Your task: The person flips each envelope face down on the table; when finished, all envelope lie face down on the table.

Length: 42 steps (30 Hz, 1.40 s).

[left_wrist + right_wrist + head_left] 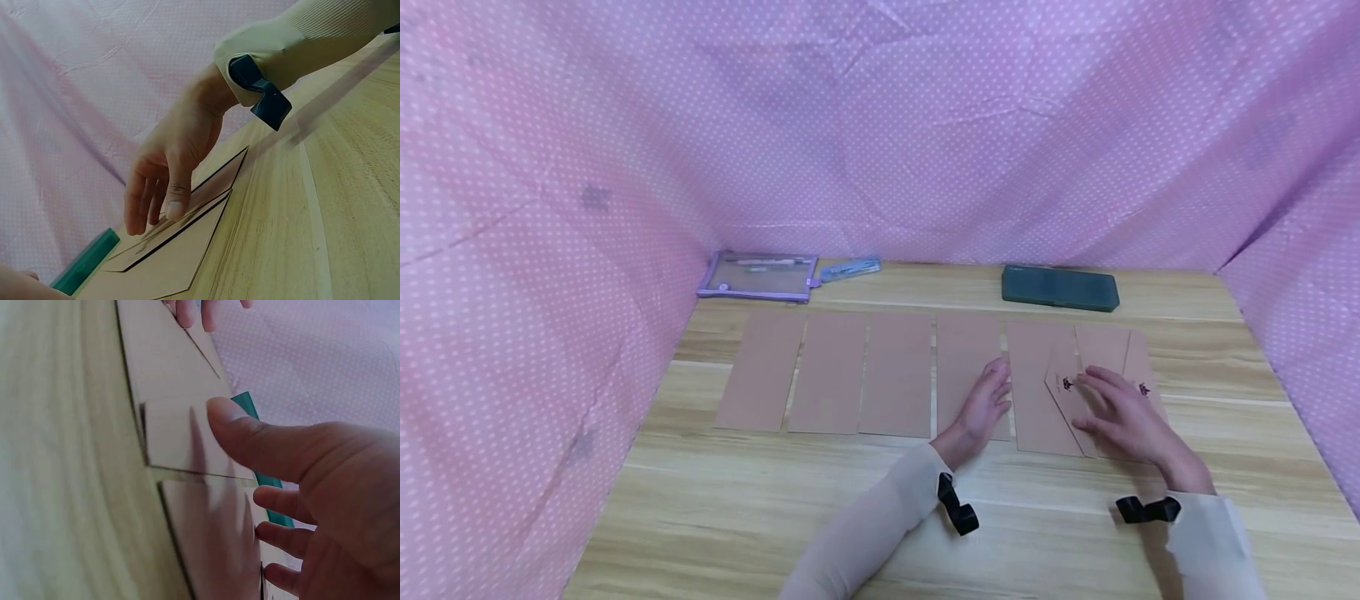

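Brown envelopes (895,375) lie in a side-by-side row on the wooden table (715,517), running off toward nine o'clock from the left hand (979,410), which is released, fingers extended, above the row's right-hand part. At three o'clock from it the right hand (1123,421) is released too, its fingers loosely spread over overlapping flaps with printed crowns (1067,384), though whether either hand touches paper I cannot tell. From the left hand, a green case (1060,288) sits at one o'clock and a purple-edged pouch (760,292) at ten, with a small blue item (850,269) just beside the pouch.
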Available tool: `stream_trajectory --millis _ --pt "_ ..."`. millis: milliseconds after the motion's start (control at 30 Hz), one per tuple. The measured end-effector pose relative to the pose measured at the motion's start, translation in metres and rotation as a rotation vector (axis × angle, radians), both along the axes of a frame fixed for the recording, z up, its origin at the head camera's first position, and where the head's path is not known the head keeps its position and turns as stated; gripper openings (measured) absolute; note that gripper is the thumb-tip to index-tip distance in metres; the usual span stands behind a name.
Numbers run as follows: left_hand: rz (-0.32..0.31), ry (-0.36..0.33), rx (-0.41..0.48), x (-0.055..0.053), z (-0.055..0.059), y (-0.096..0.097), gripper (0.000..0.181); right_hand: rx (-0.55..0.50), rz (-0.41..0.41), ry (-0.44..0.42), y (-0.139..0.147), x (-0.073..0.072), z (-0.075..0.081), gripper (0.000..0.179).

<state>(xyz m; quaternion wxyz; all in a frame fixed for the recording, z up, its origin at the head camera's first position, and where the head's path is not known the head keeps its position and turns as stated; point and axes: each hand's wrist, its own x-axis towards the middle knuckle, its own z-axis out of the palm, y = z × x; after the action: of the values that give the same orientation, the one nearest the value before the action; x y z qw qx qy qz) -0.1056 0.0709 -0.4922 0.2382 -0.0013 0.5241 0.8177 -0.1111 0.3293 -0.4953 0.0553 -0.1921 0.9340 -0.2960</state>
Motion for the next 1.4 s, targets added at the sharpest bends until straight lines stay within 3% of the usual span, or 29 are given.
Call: stream_trajectory --millis 367,600,767,1100,1333,1400 --pt "0.018 -0.016 0.020 -0.003 -0.001 0.006 0.070 0.046 0.035 0.066 0.001 0.001 -0.006 0.057" --pt "0.139 -0.076 0.071 -0.005 0.002 0.010 0.064 0.052 0.025 0.075 -0.001 0.002 -0.004 0.056" --pt "0.198 -0.082 0.100 -0.006 0.001 0.010 0.062 0.047 0.026 0.068 -0.001 0.002 -0.003 0.056" --pt "0.182 -0.088 0.099 -0.005 0.001 0.013 0.062 0.010 0.039 -0.036 0.001 0.000 0.004 0.052" --pt "0.165 -0.082 0.122 -0.004 0.003 0.014 0.061 -0.019 0.009 0.030 -0.006 -0.003 0.007 0.040" --pt "0.161 -0.085 0.136 -0.004 0.005 0.014 0.061 -0.039 -0.002 0.009 -0.010 -0.002 0.007 0.041"
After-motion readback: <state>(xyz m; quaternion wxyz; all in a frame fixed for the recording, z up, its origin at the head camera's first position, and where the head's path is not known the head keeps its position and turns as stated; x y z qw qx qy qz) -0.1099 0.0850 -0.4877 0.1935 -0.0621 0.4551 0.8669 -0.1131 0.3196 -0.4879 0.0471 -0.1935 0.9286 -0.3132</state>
